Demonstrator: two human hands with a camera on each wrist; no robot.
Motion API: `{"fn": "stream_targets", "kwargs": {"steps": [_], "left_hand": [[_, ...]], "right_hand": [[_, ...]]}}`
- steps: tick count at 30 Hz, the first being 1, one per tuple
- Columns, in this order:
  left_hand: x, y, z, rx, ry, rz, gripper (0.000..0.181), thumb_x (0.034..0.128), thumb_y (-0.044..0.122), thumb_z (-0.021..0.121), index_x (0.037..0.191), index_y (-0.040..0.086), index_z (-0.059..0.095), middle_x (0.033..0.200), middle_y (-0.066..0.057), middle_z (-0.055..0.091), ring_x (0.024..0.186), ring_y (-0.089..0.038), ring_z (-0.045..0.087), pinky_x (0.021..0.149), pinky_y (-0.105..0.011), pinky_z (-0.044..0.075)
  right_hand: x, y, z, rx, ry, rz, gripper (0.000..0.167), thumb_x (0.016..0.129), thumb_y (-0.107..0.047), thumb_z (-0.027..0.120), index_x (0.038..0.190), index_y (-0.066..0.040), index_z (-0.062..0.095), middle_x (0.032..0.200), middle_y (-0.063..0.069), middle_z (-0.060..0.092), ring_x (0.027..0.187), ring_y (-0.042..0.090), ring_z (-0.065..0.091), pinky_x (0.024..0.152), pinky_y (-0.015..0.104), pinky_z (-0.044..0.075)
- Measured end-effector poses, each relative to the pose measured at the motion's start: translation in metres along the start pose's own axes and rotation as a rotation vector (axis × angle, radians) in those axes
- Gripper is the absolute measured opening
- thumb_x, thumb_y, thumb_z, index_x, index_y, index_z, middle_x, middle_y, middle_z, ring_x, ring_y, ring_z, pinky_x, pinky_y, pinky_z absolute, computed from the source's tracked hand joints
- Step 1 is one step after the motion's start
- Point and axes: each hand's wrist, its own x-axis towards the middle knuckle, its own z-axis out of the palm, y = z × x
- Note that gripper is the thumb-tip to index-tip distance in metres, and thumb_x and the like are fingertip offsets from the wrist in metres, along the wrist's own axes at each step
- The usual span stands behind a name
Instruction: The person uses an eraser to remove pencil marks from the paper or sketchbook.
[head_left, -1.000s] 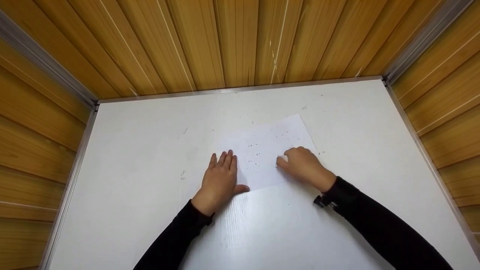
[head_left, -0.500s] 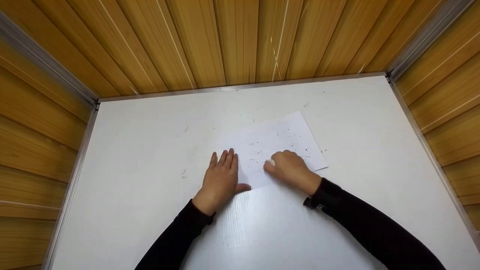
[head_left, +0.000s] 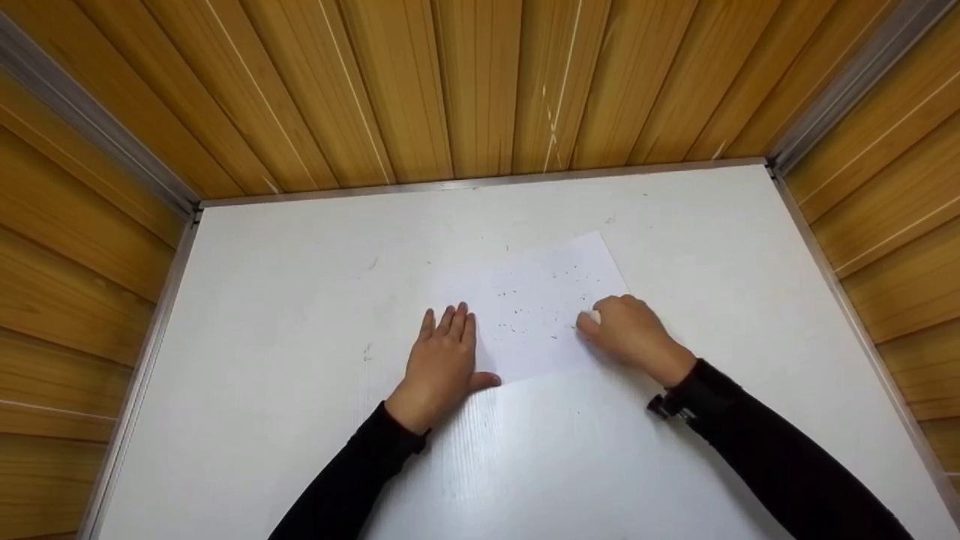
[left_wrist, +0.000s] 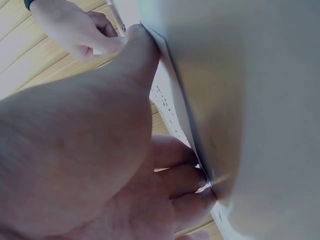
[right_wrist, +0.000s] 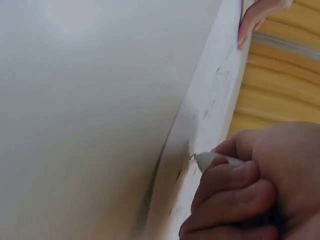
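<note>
A sheet of white paper lies on the white table, scattered with small dark crumbs. My left hand rests on its left part with the fingers straight and the thumb out to the side. Over the paper's right part, my right hand grips a small white eraser between thumb and curled fingers. In the right wrist view the eraser's worn tip meets the paper, with dark crumbs at it. Most of the eraser is hidden inside the hand.
The white tabletop surrounds the paper and carries a few grey smudges. Wood-patterned panels stand behind it and on both sides, with a metal strip along the back edge.
My right hand, with the eraser, first went left across the paper, then back to the right, a little beyond where it was. The left hand stays in place on the paper.
</note>
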Motion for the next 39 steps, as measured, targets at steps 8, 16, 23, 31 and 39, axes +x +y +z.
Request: {"fn": "stream_targets", "kwargs": {"steps": [8,16,23,31,39], "left_hand": [[0.0,0.002,0.003,-0.037,0.024,0.006,0.117,0.0864,0.081,0.074,0.163,-0.004,0.049,0.172,-0.022,0.048,0.161,-0.037,0.049,0.136,-0.058,0.033],[0.0,0.006,-0.001,0.015,-0.003,0.004,0.118,0.0879,0.084,0.068,0.165,-0.002,0.047,0.174,-0.019,0.045,0.163,-0.033,0.047,0.137,-0.057,0.032],[0.001,0.002,-0.004,0.047,-0.015,-0.002,0.118,0.0876,0.085,0.068,0.165,-0.001,0.047,0.175,-0.019,0.045,0.163,-0.033,0.046,0.136,-0.058,0.032],[-0.001,-0.001,-0.001,0.018,-0.031,-0.005,0.117,0.0879,0.084,0.069,0.165,-0.002,0.047,0.175,-0.02,0.045,0.163,-0.035,0.046,0.137,-0.058,0.031],[0.001,0.002,0.002,-0.009,0.011,-0.006,0.119,0.0856,0.084,0.071,0.164,-0.003,0.049,0.173,-0.021,0.047,0.161,-0.035,0.048,0.136,-0.057,0.032]], "right_hand": [[-0.003,-0.091,0.048,-0.005,-0.063,-0.261,0.039,0.107,-0.033,0.06,0.079,-0.009,0.073,0.077,0.008,0.072,0.077,0.027,0.064,0.075,0.047,0.056],[0.005,-0.063,0.039,-0.003,-0.033,-0.165,0.037,0.102,-0.033,0.061,0.077,-0.006,0.07,0.079,0.012,0.069,0.074,0.027,0.06,0.069,0.044,0.053],[0.008,0.018,-0.005,0.011,-0.012,0.025,0.046,0.104,-0.037,0.055,0.064,-0.016,0.044,0.068,0.001,0.047,0.066,0.021,0.047,0.062,0.033,0.038],[0.004,0.014,-0.008,-0.01,0.013,0.013,0.045,0.105,-0.034,0.053,0.066,-0.012,0.051,0.068,0.002,0.045,0.068,0.021,0.044,0.062,0.033,0.036],[-0.007,-0.08,0.036,0.019,-0.099,-0.251,0.04,0.106,-0.033,0.06,0.076,-0.009,0.072,0.073,0.003,0.068,0.072,0.021,0.06,0.071,0.041,0.052]]}}
